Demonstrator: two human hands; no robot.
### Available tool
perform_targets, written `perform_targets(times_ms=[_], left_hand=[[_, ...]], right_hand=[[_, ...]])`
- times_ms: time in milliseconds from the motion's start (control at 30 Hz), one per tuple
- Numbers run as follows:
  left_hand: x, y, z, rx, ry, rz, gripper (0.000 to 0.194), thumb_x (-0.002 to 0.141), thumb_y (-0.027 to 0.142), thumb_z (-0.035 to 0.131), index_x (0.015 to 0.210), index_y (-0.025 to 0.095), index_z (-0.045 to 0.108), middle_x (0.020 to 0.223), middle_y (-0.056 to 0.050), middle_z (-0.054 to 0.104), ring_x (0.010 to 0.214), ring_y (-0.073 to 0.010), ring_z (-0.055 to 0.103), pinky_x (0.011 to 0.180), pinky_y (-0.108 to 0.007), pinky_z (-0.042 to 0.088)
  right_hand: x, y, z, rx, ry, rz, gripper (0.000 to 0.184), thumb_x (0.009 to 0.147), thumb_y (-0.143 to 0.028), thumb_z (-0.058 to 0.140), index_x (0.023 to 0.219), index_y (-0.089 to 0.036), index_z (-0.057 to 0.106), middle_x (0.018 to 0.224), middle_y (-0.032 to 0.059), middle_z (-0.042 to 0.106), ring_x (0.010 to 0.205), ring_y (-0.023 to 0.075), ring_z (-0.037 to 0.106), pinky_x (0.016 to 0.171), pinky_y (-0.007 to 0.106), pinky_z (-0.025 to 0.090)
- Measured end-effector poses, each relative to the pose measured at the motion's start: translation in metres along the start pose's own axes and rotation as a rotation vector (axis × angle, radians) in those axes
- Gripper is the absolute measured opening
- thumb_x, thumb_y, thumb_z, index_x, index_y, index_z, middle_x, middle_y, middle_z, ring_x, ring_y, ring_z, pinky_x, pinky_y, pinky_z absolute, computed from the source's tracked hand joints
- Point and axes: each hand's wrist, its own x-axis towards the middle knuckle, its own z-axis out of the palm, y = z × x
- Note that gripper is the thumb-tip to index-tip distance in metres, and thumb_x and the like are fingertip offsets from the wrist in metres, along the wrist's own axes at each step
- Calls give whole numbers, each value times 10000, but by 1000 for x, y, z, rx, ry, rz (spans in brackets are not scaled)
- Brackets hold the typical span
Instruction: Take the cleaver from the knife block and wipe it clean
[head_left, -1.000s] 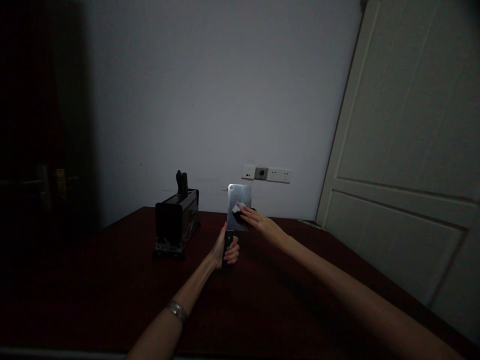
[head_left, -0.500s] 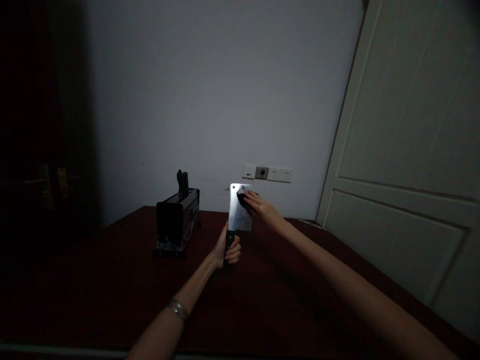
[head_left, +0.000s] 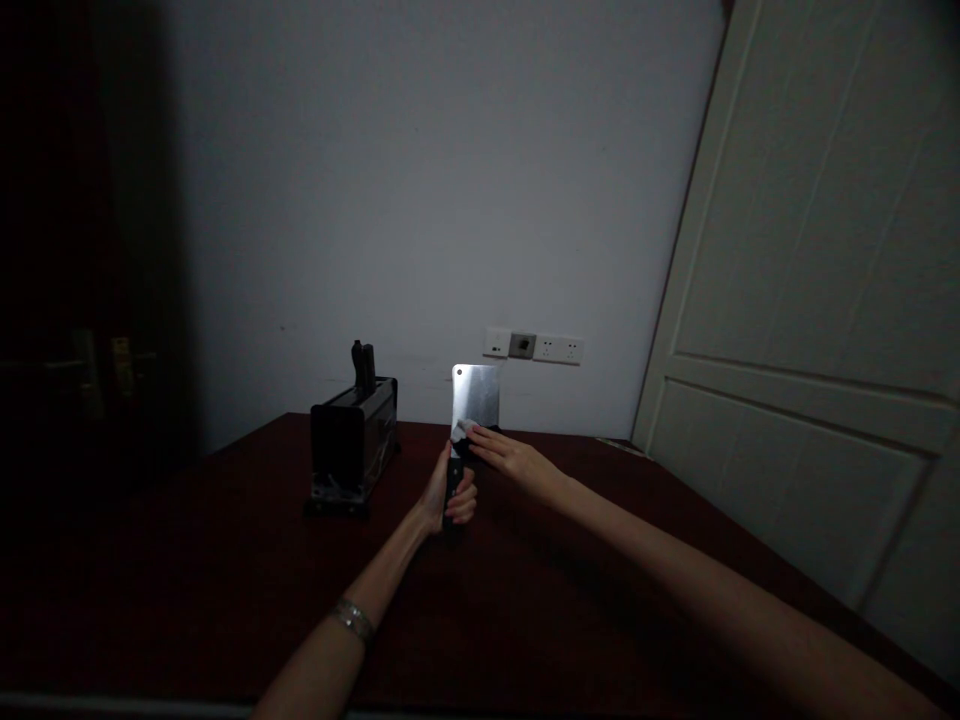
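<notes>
A cleaver (head_left: pixel 477 396) stands upright before me, its broad shiny blade pointing up and a small hole near its top left corner. My left hand (head_left: pixel 448 495) is wrapped round the cleaver's black handle. Against the lower part of the blade, just above the handle, my right hand (head_left: pixel 514 458) presses a dark and white cloth (head_left: pixel 463 431). Its fingers lie over the cloth and hide part of it.
To the left, a black knife block (head_left: pixel 352 440) stands on the dark red table (head_left: pixel 525 620), with black-handled knives in it. Wall sockets (head_left: pixel 559 349) sit behind the cleaver. A pale panelled door (head_left: pixel 795 440) borders the right side.
My right hand has slid the cloth down the blade, from near the top to just above the handle. The cleaver has shifted slightly left, still in my left hand.
</notes>
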Motion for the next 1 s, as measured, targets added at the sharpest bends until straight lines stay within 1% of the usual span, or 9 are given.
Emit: perform_targets(times_ms=[133, 267, 400, 500, 567, 700, 833, 933, 1000], left_hand=[[0, -3, 6, 37, -28, -42, 729, 808, 720, 170, 432, 153, 431, 287, 29, 316, 218, -64, 232, 264, -178, 251], [1, -7, 9, 74, -22, -80, 722, 809, 719, 175, 432, 155, 421, 284, 35, 305, 220, -60, 222, 266, -176, 255], [1, -8, 9, 100, -3, -85, 715, 806, 722, 185, 432, 157, 414, 281, 38, 299, 219, -62, 224, 263, -176, 256], [1, -7, 10, 101, 10, -76, 710, 807, 719, 191, 435, 157, 413, 285, 39, 299, 220, -62, 226, 262, -174, 256], [1, -6, 11, 90, 9, -71, 710, 806, 721, 191, 436, 157, 412, 287, 39, 300, 220, -61, 226, 262, -174, 256], [2, -4, 8, 55, 9, -27, 715, 799, 729, 191, 435, 156, 415, 285, 35, 307, 217, -62, 225, 257, -175, 253], [2, -4, -3, 20, 48, 29, 702, 779, 742, 247, 442, 154, 429, 285, 40, 303, 217, -57, 221, 256, -172, 258], [1, -2, -5, 19, 57, 40, 690, 767, 746, 281, 442, 154, 426, 281, 45, 297, 215, -53, 211, 253, -169, 248], [1, -2, -1, 30, 42, 29, 691, 776, 741, 264, 446, 155, 422, 285, 43, 304, 217, -55, 217, 256, -172, 251]], right_hand=[[17, 21, -13, -52, 82, 50, 447, 853, -71, 458, 1292, -156, 458, 1376, 104, 425, 1316, 188, 307, 1045, 397, 387], [36, 44, -28, -108, 173, 129, 396, 848, -90, 466, 1236, -146, 523, 1340, 116, 468, 1293, 216, 352, 1029, 427, 402], [46, 54, -32, -131, 238, 166, 377, 856, -104, 449, 1220, -138, 542, 1338, 123, 470, 1294, 220, 352, 1038, 432, 386], [46, 49, -26, -131, 253, 149, 373, 868, -125, 443, 1231, -119, 528, 1347, 140, 454, 1305, 219, 330, 1047, 431, 371], [42, 41, -20, -118, 223, 124, 374, 873, -136, 446, 1240, -122, 518, 1336, 142, 468, 1307, 216, 325, 1041, 432, 377], [29, 14, -4, -66, 124, 51, 413, 873, -109, 440, 1285, -130, 464, 1346, 131, 461, 1318, 195, 304, 1040, 408, 385], [16, -10, 10, -34, 80, 4, 445, 866, -84, 440, 1310, -115, 426, 1373, 122, 431, 1333, 172, 268, 1059, 365, 368], [13, -16, 13, -30, 73, 7, 456, 854, -73, 456, 1307, -121, 433, 1368, 115, 439, 1332, 166, 270, 1071, 350, 353], [15, -12, 10, -31, 84, 21, 467, 853, -68, 452, 1312, -148, 431, 1372, 101, 437, 1328, 161, 278, 1070, 350, 355]])
